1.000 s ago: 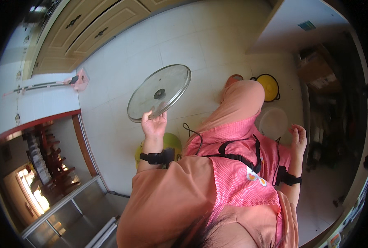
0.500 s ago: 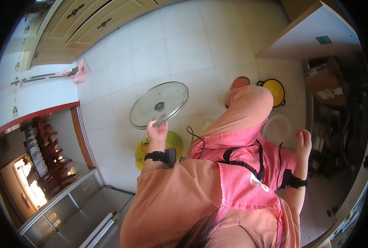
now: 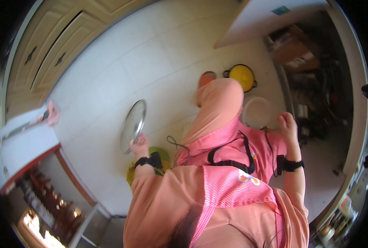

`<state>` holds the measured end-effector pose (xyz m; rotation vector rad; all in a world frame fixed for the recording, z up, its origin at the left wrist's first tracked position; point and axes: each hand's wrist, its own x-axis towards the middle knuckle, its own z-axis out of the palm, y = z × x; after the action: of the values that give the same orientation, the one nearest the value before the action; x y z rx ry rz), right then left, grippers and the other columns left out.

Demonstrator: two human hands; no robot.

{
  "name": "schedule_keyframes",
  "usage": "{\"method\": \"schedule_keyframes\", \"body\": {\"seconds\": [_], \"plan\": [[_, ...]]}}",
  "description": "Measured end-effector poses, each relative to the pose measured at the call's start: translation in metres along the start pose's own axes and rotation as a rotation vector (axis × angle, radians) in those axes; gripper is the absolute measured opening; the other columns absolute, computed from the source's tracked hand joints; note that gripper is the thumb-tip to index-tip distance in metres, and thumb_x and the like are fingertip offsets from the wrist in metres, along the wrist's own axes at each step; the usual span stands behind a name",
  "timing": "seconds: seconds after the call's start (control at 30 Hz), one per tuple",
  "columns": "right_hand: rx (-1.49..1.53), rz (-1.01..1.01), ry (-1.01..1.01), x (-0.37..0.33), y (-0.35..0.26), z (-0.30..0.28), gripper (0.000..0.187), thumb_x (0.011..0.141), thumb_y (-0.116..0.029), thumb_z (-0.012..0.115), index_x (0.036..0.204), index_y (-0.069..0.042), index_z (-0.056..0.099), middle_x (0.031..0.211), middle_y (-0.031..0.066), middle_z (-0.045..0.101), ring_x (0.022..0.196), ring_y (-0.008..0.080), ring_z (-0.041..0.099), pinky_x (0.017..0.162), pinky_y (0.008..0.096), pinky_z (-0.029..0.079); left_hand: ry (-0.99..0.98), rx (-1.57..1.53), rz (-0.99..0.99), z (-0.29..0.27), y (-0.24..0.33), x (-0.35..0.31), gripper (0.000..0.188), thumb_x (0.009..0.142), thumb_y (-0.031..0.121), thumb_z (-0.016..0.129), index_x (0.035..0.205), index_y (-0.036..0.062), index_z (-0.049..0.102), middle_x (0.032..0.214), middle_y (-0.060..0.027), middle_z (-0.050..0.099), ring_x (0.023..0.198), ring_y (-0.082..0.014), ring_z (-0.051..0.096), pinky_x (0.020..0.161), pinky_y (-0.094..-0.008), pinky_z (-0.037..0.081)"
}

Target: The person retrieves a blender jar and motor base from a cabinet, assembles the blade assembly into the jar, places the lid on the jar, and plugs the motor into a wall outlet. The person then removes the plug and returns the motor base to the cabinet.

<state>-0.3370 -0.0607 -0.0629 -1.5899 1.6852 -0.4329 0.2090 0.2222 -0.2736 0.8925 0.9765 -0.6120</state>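
Note:
My left hand [image 3: 139, 145] is closed on the rim of a round glass lid [image 3: 133, 122] with a metal edge, held tilted nearly edge-on above the floor. Under my left forearm a yellow-green round container [image 3: 161, 153] is partly hidden. My right hand [image 3: 287, 126] is over my right knee, its fingers curled in, with nothing visible in them. Nearest to it stands a whitish round tub [image 3: 256, 110], partly behind my leg. Farther off, beside my orange slipper [image 3: 206, 77], sits a yellow pot [image 3: 242, 77] with dark side handles.
On the right is an open cupboard with a cardboard box [image 3: 295, 53] and dark clutter; its white door [image 3: 254, 18] juts out. Cream cabinets [image 3: 47, 53] line the far left. A pink dustpan [image 3: 52, 113] leans by the left wall. A thin cable [image 3: 175, 142] loops by my lap.
The glass lid has turned from facing up to nearly edge-on, still in my left hand. My view has swung, shifting the surroundings. My right hand stays by my knee.

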Motion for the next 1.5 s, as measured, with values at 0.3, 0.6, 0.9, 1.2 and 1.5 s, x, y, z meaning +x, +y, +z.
{"method": "schedule_keyframes", "body": {"seconds": [0.3, 0.6, 0.9, 1.2, 1.5], "plan": [[-0.074, 0.135, 0.008, -0.008, -0.02, 0.001, 0.018, 0.09, -0.014, 0.058, 0.1, 0.001, 0.059, 0.089, 0.0105, 0.063, 0.08, 0.0175, 0.062, 0.071, 0.0285, 0.049, 0.18, -0.014, 0.081, 0.003, 0.015, 0.051, 0.05, 0.082, 0.034, 0.042, 0.106, -0.0082, 0.053, 0.102, -0.0215, 0.062, 0.096, -0.0306, 0.06, 0.084, -0.0419, 0.048], [-0.219, 0.109, -0.062, -0.015, -0.037, 0.008, 0.019, 0.087, -0.014, 0.058, 0.1, 0.0, 0.059, 0.092, 0.0159, 0.063, 0.088, 0.0275, 0.061, 0.077, 0.0344, 0.048, 0.025, -0.144, 0.171, -0.013, 0.013, 0.08, 0.043, 0.081, 0.014, 0.04, 0.114, -0.0113, 0.05, 0.111, -0.0219, 0.06, 0.105, -0.033, 0.059, 0.092, -0.044, 0.051], [-0.332, 0.059, -0.166, -0.01, -0.037, 0.005, 0.022, 0.087, -0.02, 0.058, 0.1, -0.001, 0.06, 0.094, 0.0176, 0.063, 0.087, 0.0331, 0.061, 0.076, 0.0377, 0.049, 0.029, 1.956, 0.526, -0.066, -0.052, 0.095, 0.041, 0.087, 0.026, 0.056, 0.09, -0.0148, 0.063, 0.073, -0.0156, 0.065, 0.069, -0.0188, 0.061, 0.065, -0.0315, 0.051], [-0.402, 0.091, -0.154, 0.004, -0.029, 0.003, 0.024, 0.087, -0.021, 0.058, 0.101, -0.002, 0.06, 0.094, 0.0179, 0.063, 0.089, 0.0345, 0.061, 0.076, 0.0399, 0.049, 0.025, 1.866, 0.281, -0.056, -0.068, 0.125, 0.043, 0.085, 0.023, 0.058, 0.112, -0.0091, 0.05, 0.106, -0.0193, 0.05, 0.097, -0.0285, 0.05, 0.079, -0.0452, 0.047], [-0.293, 0.116, -0.138, 0.007, -0.014, 0.017, 0.024, 0.088, -0.022, 0.057, 0.101, -0.003, 0.06, 0.093, 0.0172, 0.064, 0.087, 0.0336, 0.061, 0.076, 0.0384, 0.049, 0.121, 0.494, -0.17, -0.031, -0.081, 0.164, 0.057, 0.085, 0.026, 0.059, 0.129, -0.0041, 0.039, 0.131, -0.0222, 0.04, 0.12, -0.035, 0.04, 0.094, -0.053, 0.039]]}}
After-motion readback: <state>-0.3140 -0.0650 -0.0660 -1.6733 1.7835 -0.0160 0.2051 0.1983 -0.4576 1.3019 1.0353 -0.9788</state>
